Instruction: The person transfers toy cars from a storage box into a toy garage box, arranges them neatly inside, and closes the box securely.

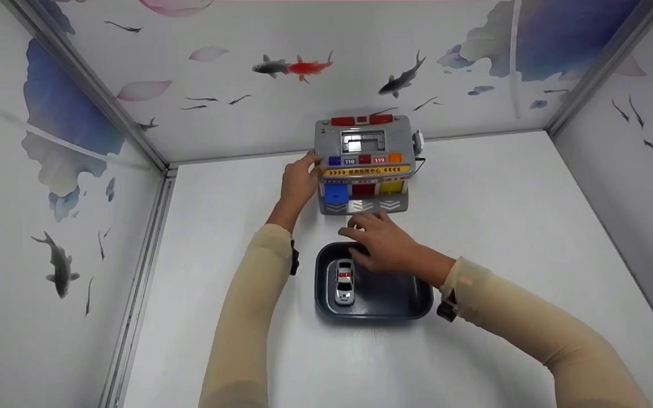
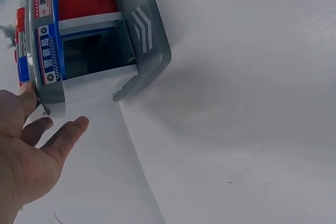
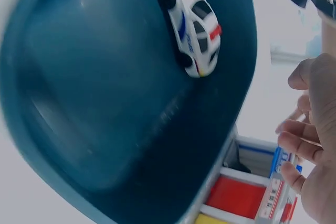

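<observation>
A grey toy police-and-fire station [image 1: 364, 170] stands near the back wall, with coloured doors and red roof lights. Its blue door [image 2: 58, 40] is raised, baring a dark compartment [image 2: 94, 53]. At the station's left side, my left hand [image 1: 299, 180] touches the roof edge by the blue button [image 2: 23, 70]; its other fingers extend loosely. Between station and dark blue tray [image 1: 374, 316], my right hand [image 1: 386, 243] hovers over the tray's far rim, fingers loosely bent and holding nothing. A white toy police car [image 1: 345, 283] with a red light bar lies in the tray's left part.
The white table [image 1: 219, 226] is bounded by printed panels with fish, at the back [image 1: 360, 34] and sides. A white piece [image 1: 418, 141] and a dark cord [image 1: 420, 165] stick out from the station's right side.
</observation>
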